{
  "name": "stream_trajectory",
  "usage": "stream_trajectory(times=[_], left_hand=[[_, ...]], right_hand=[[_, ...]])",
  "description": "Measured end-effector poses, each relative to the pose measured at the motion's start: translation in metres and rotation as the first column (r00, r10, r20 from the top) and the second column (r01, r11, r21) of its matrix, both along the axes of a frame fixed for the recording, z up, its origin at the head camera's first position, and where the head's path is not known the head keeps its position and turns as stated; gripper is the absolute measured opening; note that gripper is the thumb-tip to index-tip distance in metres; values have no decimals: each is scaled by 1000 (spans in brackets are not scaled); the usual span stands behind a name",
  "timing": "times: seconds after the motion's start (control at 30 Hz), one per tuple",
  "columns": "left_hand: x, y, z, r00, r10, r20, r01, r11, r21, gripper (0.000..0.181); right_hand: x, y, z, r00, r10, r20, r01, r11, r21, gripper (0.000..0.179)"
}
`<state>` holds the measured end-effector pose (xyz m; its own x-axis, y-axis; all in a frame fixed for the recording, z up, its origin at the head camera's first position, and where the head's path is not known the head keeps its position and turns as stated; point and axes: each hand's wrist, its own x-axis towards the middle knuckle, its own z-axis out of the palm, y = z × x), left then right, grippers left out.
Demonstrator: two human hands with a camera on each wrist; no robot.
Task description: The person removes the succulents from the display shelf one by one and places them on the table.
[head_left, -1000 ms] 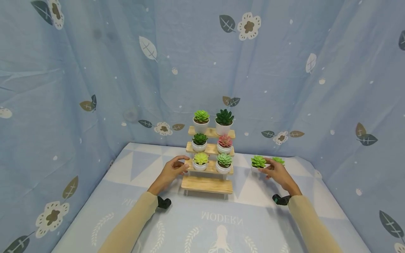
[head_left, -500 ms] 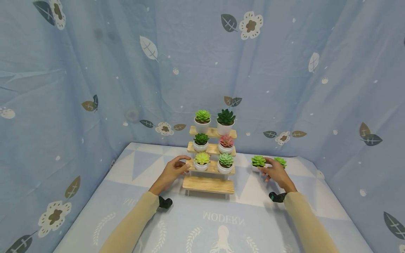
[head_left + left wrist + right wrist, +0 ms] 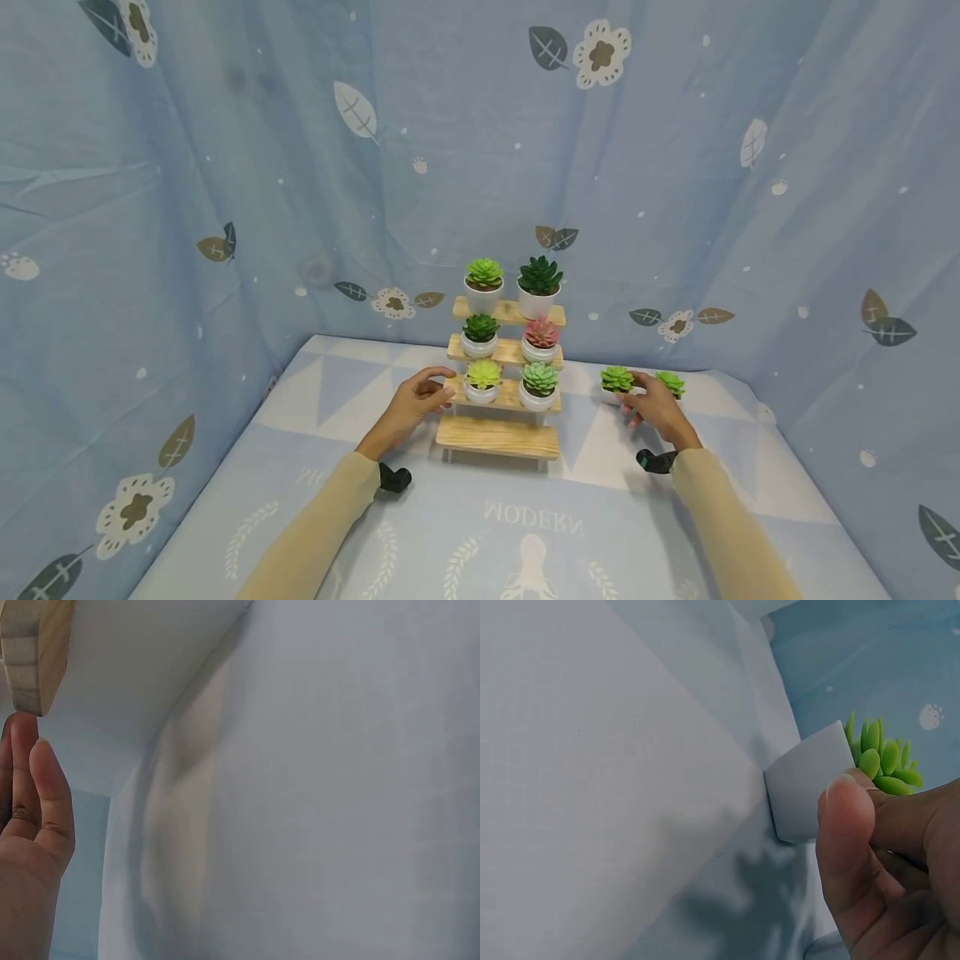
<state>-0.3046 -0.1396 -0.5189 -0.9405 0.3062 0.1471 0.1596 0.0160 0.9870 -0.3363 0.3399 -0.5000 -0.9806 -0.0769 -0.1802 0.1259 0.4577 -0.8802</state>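
A tiered wooden stand holds several potted succulents in white pots, in pairs on its upper three steps; the lowest step is bare. My left hand is at the left end of the step with the yellow-green succulent. In the left wrist view its fingertips reach the plank end, fingers fairly straight. My right hand holds a bright green potted succulent by the rim, right of the stand. In the right wrist view, thumb and forefinger pinch the white pot beside its leaves.
Another green potted succulent stands just behind my right hand, partly hidden. A patterned cloth covers the table. Blue printed curtains rise close behind and at both sides.
The view has shifted slightly, so the stand appears a little farther right. The right hand and its potted succulent have come marginally nearer the stand. The left hand keeps its place.
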Motion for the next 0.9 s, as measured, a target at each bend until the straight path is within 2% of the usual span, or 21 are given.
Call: stream_trajectory(times=[0.5,0.63,0.77,0.9], left_hand=[[-1,0,1,1000,-5,9,5,1000,0,41],[5,1,11,1000,-16,17,16,1000,1,41],[15,2,23,1000,-22,-5,22,1000,-8,41],[9,1,15,1000,-17,-5,17,1000,-15,42]], right_hand=[[-2,4,1,1000,12,6,-12,1000,21,74],[-2,5,1,1000,10,-12,-10,999,36,73],[-2,7,-1,1000,-6,-22,7,999,48,72],[-2,7,-2,999,-15,-42,17,998,60,71]])
